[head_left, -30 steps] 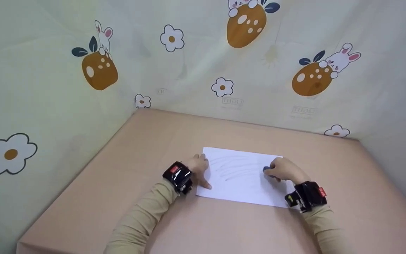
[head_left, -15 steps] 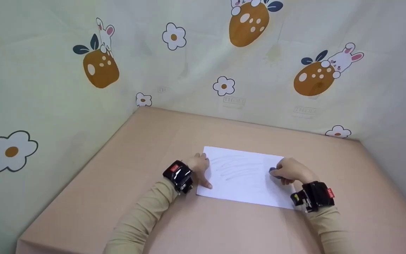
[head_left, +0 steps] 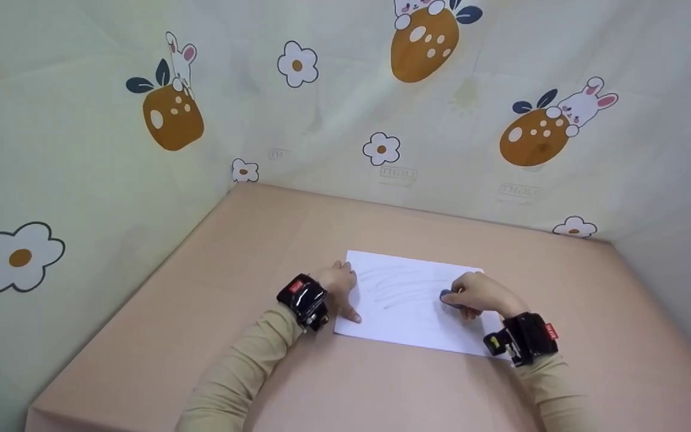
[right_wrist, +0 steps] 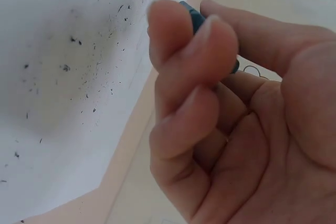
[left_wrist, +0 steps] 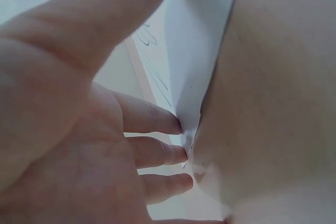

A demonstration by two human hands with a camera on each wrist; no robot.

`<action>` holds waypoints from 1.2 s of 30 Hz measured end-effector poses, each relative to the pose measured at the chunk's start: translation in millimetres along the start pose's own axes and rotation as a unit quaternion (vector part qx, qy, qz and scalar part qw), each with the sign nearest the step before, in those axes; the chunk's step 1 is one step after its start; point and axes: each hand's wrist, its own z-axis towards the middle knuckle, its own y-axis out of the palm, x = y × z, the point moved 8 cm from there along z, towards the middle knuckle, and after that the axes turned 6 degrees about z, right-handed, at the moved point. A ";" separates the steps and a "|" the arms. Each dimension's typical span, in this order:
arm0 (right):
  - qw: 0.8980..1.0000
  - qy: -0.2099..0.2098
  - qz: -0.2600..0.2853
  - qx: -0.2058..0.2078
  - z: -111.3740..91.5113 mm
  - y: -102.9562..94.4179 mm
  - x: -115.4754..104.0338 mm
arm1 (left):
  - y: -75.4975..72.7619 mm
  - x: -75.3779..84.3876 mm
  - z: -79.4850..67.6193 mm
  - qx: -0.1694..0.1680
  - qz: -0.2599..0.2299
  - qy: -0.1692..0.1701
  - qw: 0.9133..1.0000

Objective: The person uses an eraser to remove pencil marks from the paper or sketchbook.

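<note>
Left hand splayed on paper; right hand pinches blue object.

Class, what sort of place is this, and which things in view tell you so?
Probably a small makeshift recording booth: a printed cloth hangs behind and beside a plain table, and the person wears black wrist cameras.

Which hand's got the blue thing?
The right hand: it pinches the blue object over the right half of the paper. The left hand rests on the paper's left edge, holding nothing.
</note>
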 end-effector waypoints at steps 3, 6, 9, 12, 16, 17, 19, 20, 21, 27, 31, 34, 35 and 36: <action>1.000 -0.003 -0.001 0.005 -0.5 -1.6 -1.2 | -1.5 0.3 0.5 0.002 -0.005 0.004 1.000; 1.000 -0.011 -0.002 0.008 -0.7 -3.1 -3.6 | -3.2 -0.5 0.5 0.005 -0.011 0.007 1.000; 1.000 -0.023 -0.002 0.005 -0.4 -3.1 -6.9 | -4.5 -1.5 -0.2 0.008 -0.009 0.010 1.000; 1.000 -0.031 0.000 0.003 -0.1 -2.8 -9.3 | -5.8 -1.4 -0.9 0.009 -0.004 0.017 1.000; 0.999 -0.034 0.001 0.003 -0.2 -3.0 -10.2 | -6.5 -0.4 -1.5 0.011 -0.006 0.019 1.000; 0.999 -0.036 0.000 0.004 -0.3 -3.1 -10.4 | -6.4 -0.2 -1.4 0.011 -0.007 0.018 1.000; 0.999 -0.037 0.001 0.004 -0.6 -3.2 -10.8 | -6.1 0.5 -1.2 0.012 -0.005 0.015 1.000; 0.999 -0.038 0.001 0.004 -0.7 -3.1 -11.0 | -6.0 1.0 -1.0 0.012 -0.004 0.015 1.000; 0.999 -0.039 0.001 0.004 -0.9 -3.0 -11.3 | -6.0 1.8 -1.0 0.012 -0.004 0.016 1.000; 0.999 -0.036 0.005 0.005 -2.0 -2.3 -13.4 | -7.1 8.7 -0.6 0.023 -0.022 0.022 0.999; 0.999 -0.037 0.006 0.009 -2.3 0.9 -18.0 | -8.2 16.8 -1.3 0.035 -0.031 0.019 0.999; 0.999 -0.048 -0.002 0.019 -1.1 8.5 -26.7 | -7.2 26.1 -1.9 0.035 -0.021 0.021 0.999; 0.998 -0.053 -0.007 0.021 -0.2 12.7 -30.7 | -6.9 29.1 -2.2 0.033 -0.017 0.022 0.999; 0.998 -0.056 -0.014 0.020 1.2 17.5 -34.6 | -6.6 32.0 -2.2 0.032 -0.017 0.023 0.999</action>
